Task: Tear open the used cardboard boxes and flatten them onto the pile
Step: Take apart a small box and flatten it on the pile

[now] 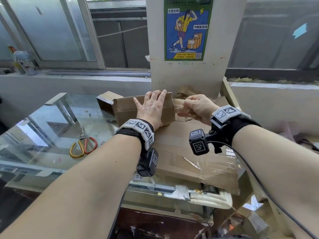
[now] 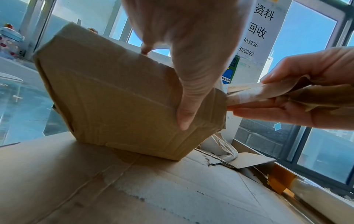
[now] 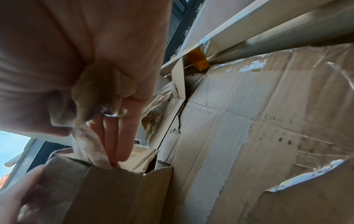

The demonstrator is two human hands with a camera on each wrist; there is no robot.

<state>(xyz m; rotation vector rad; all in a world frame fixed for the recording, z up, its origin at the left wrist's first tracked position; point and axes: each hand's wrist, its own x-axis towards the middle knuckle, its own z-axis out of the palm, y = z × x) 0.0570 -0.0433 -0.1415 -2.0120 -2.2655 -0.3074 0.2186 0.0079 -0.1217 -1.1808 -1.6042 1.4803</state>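
Your left hand (image 1: 151,107) is pressing flat, fingers spread, on the small box (image 1: 127,109) sitting atop the flattened pile (image 1: 181,152), while your right hand (image 1: 196,107) is gripping a tape strip (image 1: 177,105) peeling off its end; the box is looking half-opened, so tearing and flattening are remaining

Glass counter (image 1: 43,121), sliding windows (image 1: 57,31), postered white pillar (image 1: 188,73), daylight.

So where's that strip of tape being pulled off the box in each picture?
Head: tape, centre, right of the box.
Left wrist: tape, right of centre, off the box's corner.
Right wrist: tape, lower left, above the box's edge.
Shared landmark: the right hand gripping it.
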